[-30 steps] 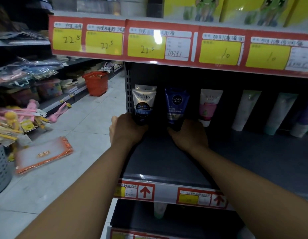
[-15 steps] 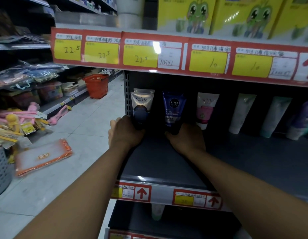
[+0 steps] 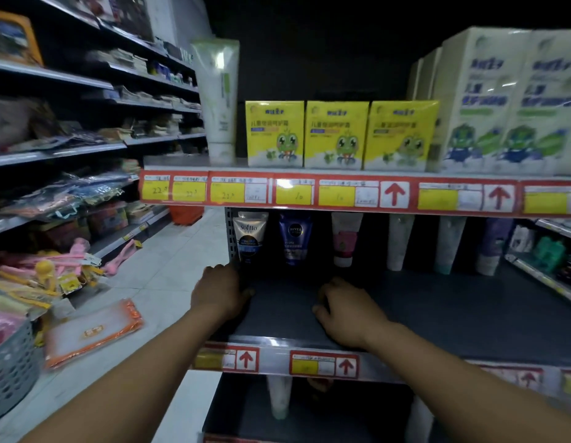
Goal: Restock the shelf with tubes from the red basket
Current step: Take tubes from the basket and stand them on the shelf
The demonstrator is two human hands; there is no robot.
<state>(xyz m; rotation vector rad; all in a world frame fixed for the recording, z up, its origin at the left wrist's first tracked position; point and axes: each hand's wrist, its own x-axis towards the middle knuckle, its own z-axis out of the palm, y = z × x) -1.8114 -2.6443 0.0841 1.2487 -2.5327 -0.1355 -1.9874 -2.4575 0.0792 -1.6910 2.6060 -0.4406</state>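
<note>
Tubes stand in a row at the back of the dark shelf (image 3: 437, 302): a Softto tube (image 3: 249, 236), a blue Nivea tube (image 3: 294, 238), a pink and white tube (image 3: 344, 239), and more pale ones out toward 3 o'clock. Both hands are low on the shelf, in front of the tubes and not touching them. The left hand (image 3: 218, 290) sits at the shelf's left edge, at 6 o'clock from the Softto tube, with loose curled fingers and nothing in its grip. The right hand (image 3: 348, 310) rests on the shelf with bent fingers, and its grip looks empty too. The red basket (image 3: 186, 215) is far off on the floor at 11 o'clock from the left hand, mostly hidden behind the price strip (image 3: 309, 193). I think two tubes are now set in place. Next, the person needs to go to the basket and pick up more tubes.
</note>
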